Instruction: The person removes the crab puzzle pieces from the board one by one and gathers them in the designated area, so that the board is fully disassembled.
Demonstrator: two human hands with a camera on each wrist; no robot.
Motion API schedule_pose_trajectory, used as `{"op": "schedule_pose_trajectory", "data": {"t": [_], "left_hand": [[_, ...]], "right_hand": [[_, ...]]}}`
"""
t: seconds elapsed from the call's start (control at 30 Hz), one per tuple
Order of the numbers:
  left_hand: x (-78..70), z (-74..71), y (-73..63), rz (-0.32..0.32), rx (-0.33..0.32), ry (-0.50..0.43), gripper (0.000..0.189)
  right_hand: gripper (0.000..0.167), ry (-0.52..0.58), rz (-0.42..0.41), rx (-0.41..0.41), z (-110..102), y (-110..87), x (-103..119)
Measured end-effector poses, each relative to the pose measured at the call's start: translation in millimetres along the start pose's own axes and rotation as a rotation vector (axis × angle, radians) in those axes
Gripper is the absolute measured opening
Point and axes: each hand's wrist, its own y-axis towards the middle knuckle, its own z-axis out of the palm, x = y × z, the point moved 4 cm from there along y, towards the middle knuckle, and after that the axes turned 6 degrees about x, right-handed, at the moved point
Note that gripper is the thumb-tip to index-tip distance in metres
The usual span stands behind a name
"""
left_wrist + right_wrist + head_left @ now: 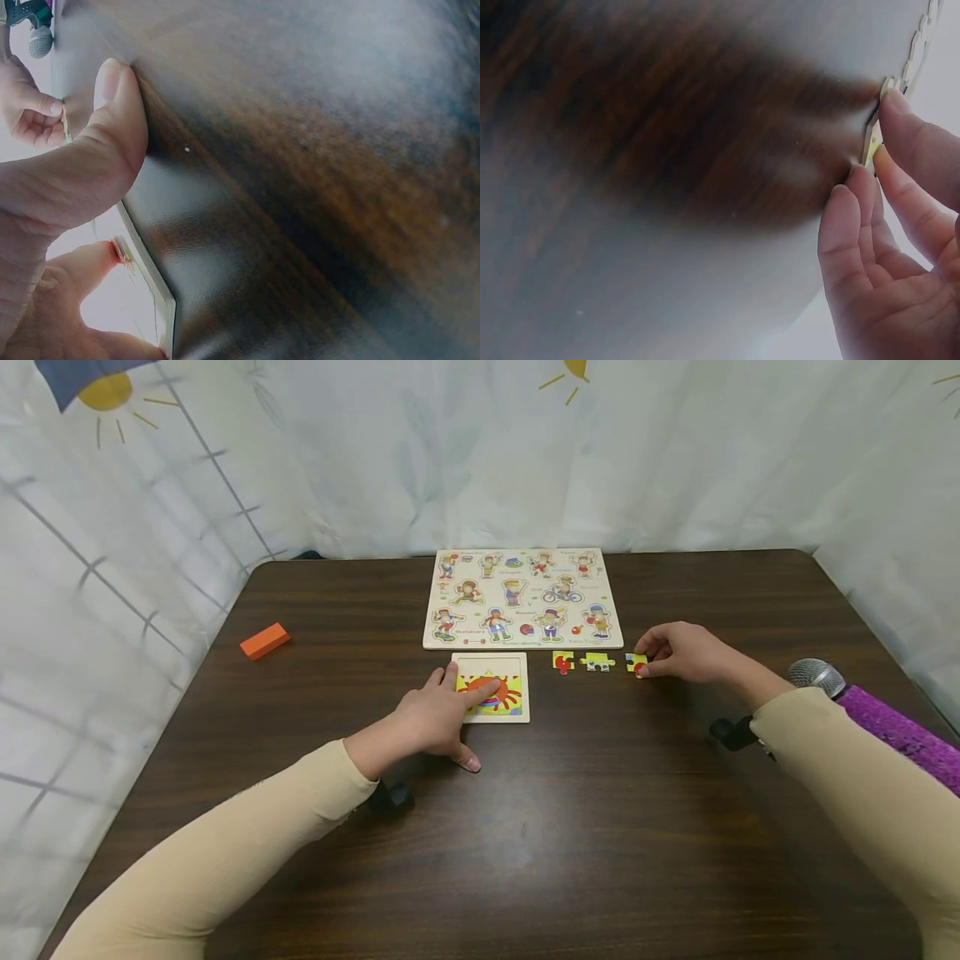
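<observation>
A small square jigsaw puzzle (510, 706) with an orange-red creature on yellow lies in its pale wooden tray (527, 681). Over its left side rests my left hand (431, 714), index finger extended onto the picture and thumb spread beside it on the table side. To the right, my right hand (686, 652) pinches a yellow and red jigsaw piece (634, 660) between thumb and fingers, low at the tabletop; the right wrist view shows the piece's thin edge (869, 142). Two loose pieces lie between the hands: a yellow and red one (562, 662) and a yellow one with eyes (597, 662).
Behind the small tray lies a larger wooden puzzle board (521, 602) with sports figures. An orange block (265, 641) sits at the left of the dark table (525, 860). A purple-handled microphone (885, 718) lies beside the right sleeve. White patterned curtains (510, 460) surround the table.
</observation>
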Motion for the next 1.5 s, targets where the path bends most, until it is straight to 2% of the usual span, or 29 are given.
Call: {"op": "schedule_pose_trajectory", "data": {"t": [1.0,1.13,1.3,1.5], "left_hand": [[-0.5,0.0,-2.6,0.005,-0.004,0.005,0.121],[-0.5,0.2,-1.3,0.007,-0.002,0.008,0.121],[-0.4,-0.1,-1.2,0.005,0.003,0.007,0.122],[-0.6,0.0,-1.0,0.001,0.009,0.001,0.122]], "right_hand": [[0.037,-0.015,-0.025,-0.005,1.3,-2.7,1.8],[0.035,-0.015,-0.037,-0.036,-0.3,-2.5,3.6],[0.033,-0.039,-0.073,-0.109,1.6,3.0,26.8],[0.034,-0.074,-0.216,-0.092,22.0,20.4,73.4]]}}
